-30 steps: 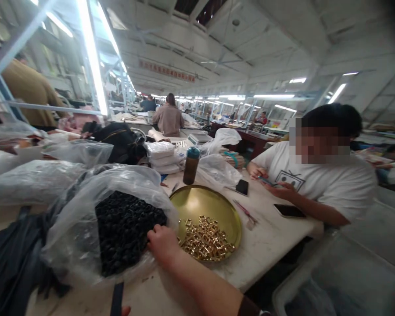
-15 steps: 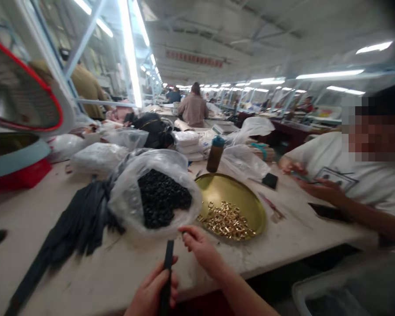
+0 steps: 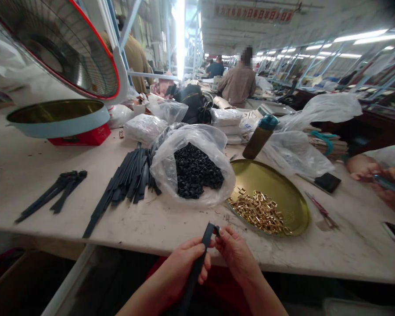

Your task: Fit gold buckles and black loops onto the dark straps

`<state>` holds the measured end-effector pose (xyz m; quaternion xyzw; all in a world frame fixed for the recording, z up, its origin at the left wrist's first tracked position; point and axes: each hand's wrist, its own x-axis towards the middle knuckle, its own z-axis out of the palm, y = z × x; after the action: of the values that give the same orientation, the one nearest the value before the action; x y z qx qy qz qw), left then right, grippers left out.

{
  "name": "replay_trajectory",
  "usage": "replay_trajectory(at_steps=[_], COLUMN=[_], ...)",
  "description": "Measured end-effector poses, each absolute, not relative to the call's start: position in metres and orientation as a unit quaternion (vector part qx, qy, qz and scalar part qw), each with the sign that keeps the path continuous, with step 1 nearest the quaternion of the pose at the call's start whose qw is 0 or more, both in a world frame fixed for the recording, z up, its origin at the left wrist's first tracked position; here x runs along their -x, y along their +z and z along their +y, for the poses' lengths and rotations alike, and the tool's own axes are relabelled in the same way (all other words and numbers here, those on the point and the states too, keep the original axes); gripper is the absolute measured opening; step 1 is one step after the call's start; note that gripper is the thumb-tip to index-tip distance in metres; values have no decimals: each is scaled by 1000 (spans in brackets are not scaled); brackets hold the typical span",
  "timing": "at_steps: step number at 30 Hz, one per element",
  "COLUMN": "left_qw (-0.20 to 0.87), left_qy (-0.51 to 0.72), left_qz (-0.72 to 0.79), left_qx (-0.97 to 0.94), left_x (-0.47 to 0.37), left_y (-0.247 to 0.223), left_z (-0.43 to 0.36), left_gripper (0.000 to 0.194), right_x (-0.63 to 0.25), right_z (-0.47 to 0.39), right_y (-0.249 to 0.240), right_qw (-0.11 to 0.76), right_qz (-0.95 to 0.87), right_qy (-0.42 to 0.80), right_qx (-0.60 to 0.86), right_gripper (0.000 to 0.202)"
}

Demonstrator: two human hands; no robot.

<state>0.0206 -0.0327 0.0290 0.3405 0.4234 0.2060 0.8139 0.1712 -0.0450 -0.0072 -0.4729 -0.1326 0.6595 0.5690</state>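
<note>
Gripping a flat black strap just off the pale surface edge, left hand clasps it; right hand pinches its tip.

Two bare forearms are seen, with no sleeves, gloves, rings or watch in view. The left hand and the right hand are uncovered. Short, unpainted nails are shown.

A bag of small rings is set on the table, with a round tray of metal buckles just right of it and strap bundles left. A bottle is stood behind the tray.
</note>
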Motion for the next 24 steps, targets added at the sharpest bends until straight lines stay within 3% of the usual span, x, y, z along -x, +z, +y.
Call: replay_trajectory(at_steps=[4, 7, 15, 20, 24], left_qw=[697, 651, 532, 521, 559], left_qy=[215, 203, 127, 101, 150], left_qz=[454, 467, 458, 432, 466], left_qx=[-511, -563, -701, -729, -669], left_x=[-20, -19, -7, -3, -10], left_y=[14, 13, 28, 33, 33], left_z=[-31, -31, -25, -21, -23], left_gripper=[34, 34, 30, 29, 32], right_x=[-171, -171, -177, -178, -170], right_z=[-47, -49, -58, -59, -57], right_y=[-5, -5, -11, -5, -3], right_qw=[559, 553, 492, 432, 448], right_qz=[-83, -102, -290, -354, -318], right_qy=[686, 687, 628, 669, 687], right_qx=[458, 461, 529, 490, 475], right_gripper=[40, 37, 31, 29, 31])
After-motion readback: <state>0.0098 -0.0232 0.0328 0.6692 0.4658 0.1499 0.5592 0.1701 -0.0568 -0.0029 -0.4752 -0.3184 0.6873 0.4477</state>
